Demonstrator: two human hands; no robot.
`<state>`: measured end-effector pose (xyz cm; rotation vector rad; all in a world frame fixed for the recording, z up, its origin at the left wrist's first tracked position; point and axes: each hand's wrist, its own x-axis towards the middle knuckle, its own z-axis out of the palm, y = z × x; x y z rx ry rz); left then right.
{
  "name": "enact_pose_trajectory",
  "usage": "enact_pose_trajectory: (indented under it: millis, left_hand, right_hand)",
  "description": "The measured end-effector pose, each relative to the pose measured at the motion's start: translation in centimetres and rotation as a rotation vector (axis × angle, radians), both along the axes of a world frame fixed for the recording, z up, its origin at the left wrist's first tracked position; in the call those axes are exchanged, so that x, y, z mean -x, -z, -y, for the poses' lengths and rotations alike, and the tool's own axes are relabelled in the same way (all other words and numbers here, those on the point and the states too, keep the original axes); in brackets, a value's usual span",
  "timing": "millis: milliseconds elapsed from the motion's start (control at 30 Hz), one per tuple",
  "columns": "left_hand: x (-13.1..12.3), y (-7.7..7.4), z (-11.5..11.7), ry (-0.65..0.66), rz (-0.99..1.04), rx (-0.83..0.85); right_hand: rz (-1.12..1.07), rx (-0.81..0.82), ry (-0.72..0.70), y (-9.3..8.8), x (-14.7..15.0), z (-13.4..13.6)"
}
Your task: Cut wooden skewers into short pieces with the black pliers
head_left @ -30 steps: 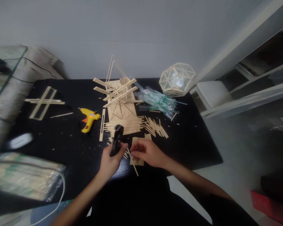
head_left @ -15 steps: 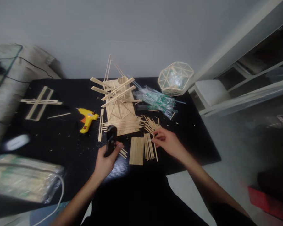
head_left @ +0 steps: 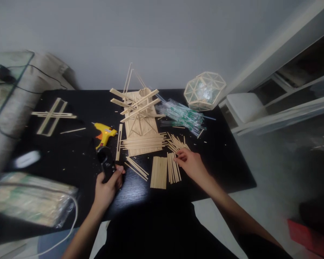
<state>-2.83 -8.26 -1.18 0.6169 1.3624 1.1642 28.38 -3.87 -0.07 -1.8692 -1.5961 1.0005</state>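
Note:
My left hand [head_left: 108, 187] is closed around a black hand tool [head_left: 106, 163] with a rounded head; its exact kind is unclear. It is over the table just below a yellow glue gun [head_left: 104, 134]. My right hand [head_left: 189, 161] pinches at the upper end of a thin wooden stick [head_left: 178, 172], at the right side of a short row of loose sticks [head_left: 172, 169]. To the left of that row lies a flat panel of sticks [head_left: 159, 172] laid side by side. A few single sticks [head_left: 137, 168] lie between the panel and my left hand.
Behind the hands stands a stick-built structure [head_left: 140, 108] on a slatted base. Plastic wrappers [head_left: 182, 115] and a faceted stick frame [head_left: 205, 90] are at the back right. A crossed stick assembly [head_left: 53, 116] lies left. A bagged bundle [head_left: 32, 199] fills the front left corner.
My left hand has moved left with the black tool, uncovering the loose sticks beside the panel. The stick at my right fingers has come in against the short row.

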Motion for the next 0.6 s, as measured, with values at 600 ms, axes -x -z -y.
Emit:
enact_pose_trajectory:
  millis: [600]
  left_hand:
    - [2.4,0.9,0.3,0.247,0.193,-0.045]
  right_hand:
    - [0.005,-0.364,0.067,2.4,0.1,3.2]
